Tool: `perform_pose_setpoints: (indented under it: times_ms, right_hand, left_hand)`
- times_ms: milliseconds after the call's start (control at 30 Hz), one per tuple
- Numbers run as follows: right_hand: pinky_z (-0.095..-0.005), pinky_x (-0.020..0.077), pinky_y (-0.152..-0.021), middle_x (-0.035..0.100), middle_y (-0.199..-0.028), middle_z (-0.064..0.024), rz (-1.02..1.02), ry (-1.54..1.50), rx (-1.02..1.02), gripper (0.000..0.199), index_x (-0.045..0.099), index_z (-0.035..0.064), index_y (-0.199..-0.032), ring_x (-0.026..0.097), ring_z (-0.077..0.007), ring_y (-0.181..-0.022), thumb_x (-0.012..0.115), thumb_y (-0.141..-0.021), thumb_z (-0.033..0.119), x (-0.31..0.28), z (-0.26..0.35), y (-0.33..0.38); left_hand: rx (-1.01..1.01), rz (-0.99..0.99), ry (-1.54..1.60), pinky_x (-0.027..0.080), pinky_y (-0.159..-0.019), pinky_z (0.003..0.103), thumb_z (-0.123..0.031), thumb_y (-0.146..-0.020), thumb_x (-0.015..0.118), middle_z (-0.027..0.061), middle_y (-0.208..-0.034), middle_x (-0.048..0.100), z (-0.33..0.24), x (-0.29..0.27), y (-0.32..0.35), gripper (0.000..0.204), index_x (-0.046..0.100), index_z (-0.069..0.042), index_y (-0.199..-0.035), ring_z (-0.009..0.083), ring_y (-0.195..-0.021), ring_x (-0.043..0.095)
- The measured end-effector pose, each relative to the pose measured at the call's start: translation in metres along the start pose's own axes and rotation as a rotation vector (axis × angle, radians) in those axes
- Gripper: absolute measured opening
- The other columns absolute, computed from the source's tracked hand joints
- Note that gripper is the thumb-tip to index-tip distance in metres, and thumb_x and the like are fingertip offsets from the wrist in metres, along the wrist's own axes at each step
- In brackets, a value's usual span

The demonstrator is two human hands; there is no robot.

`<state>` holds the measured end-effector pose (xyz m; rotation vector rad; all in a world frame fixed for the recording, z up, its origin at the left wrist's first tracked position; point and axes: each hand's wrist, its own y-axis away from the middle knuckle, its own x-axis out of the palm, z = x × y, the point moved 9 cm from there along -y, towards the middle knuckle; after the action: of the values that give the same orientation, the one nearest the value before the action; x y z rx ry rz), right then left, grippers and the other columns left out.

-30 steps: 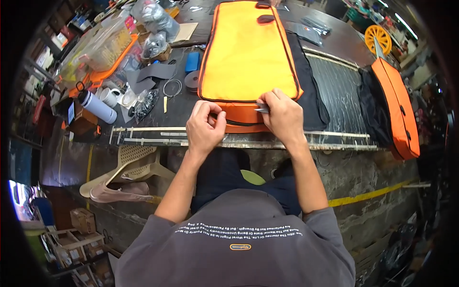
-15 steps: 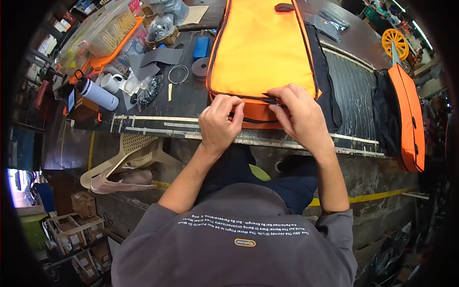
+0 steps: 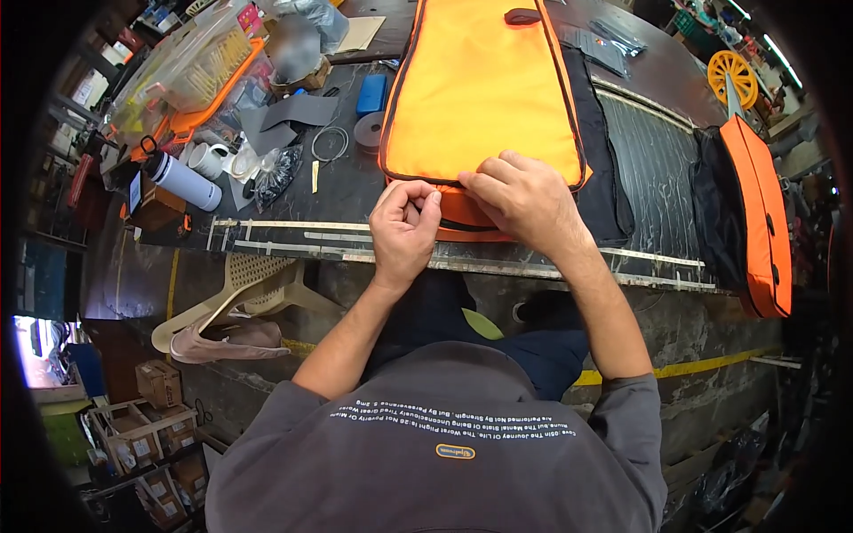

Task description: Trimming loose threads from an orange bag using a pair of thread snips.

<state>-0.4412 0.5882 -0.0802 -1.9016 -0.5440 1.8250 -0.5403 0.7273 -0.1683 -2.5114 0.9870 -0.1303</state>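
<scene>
A bright orange bag [image 3: 475, 98] with dark zipper edging lies flat on the workbench, its near end toward me. My left hand [image 3: 404, 233] is curled at the bag's near left corner, thumb against the fingers, at the edge below the zipper. My right hand [image 3: 529, 204] pinches the near zipper edge [image 3: 451, 181] just right of it. The fingers hide whether a zipper pull is between them. Under the bag's right side lies black fabric [image 3: 613, 191]. A small dark handle loop [image 3: 522, 16] shows near the bag's far end.
On the dark workbench [image 3: 342, 209] to the left are a blue box [image 3: 371, 94], a grey tape roll [image 3: 369, 131], a coiled wire [image 3: 330, 144], a lilac bottle [image 3: 182, 180], mugs [image 3: 206, 161] and a clear bin [image 3: 204, 71]. Another orange bag [image 3: 757, 213] hangs over the right edge.
My right hand has slid left along the near zipper edge, closer to my left hand. The zipper gap between the hands looks narrower. The left hand has turned slightly, its fingers curled.
</scene>
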Motion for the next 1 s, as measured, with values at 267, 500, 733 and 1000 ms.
perform_pose_setpoints:
  times_ms: [267,500,733,1000]
  right_hand:
    - [-0.0353,0.0612,-0.077,0.072,-0.095,-0.0015,0.069,-0.006,-0.047,0.027,0.079,0.0107,-0.113,0.071,-0.0213,-0.088,0.083,-0.086,0.013,0.003,0.002,-0.012]
    - [-0.0356,0.0609,-0.078,0.072,-0.095,-0.0014,0.066,-0.001,-0.046,0.026,0.079,0.0103,-0.112,0.071,-0.0217,-0.089,0.082,-0.086,0.014,0.005,0.001,-0.011]
    - [-0.0366,0.0617,-0.082,0.071,-0.096,-0.0035,0.101,0.017,-0.066,0.019,0.074,0.0101,-0.108,0.07,-0.023,-0.093,0.074,-0.091,0.018,0.015,0.001,-0.01]
    - [-0.037,0.0615,-0.081,0.071,-0.095,-0.0039,0.03,-0.047,-0.035,0.024,0.075,0.0081,-0.112,0.071,-0.0231,-0.092,0.077,-0.089,0.015,0.0,-0.003,-0.005]
  left_hand:
    - [-0.063,-0.006,0.17,0.031,-0.06,0.019,-0.004,-0.106,0.075,-0.0121,-0.085,0.055,0.008,0.006,0.003,0.005,0.072,0.0,-0.105,-0.0022,-0.069,0.037]
    - [-0.085,0.008,0.174,0.035,-0.06,0.02,-0.001,-0.104,0.075,-0.005,-0.096,0.059,0.009,0.005,0.005,0.006,0.071,0.002,-0.101,-0.0018,-0.07,0.041]
    - [-0.074,0.006,0.15,0.034,-0.058,0.021,-0.001,-0.103,0.075,-0.0047,-0.094,0.059,0.007,0.007,0.003,0.006,0.071,0.001,-0.1,-0.001,-0.067,0.039]
    - [0.22,-0.012,-0.346,0.049,-0.058,0.03,-0.013,-0.09,0.09,0.0056,-0.085,0.066,-0.029,-0.01,0.003,0.022,0.071,-0.003,-0.094,0.0143,-0.063,0.058]
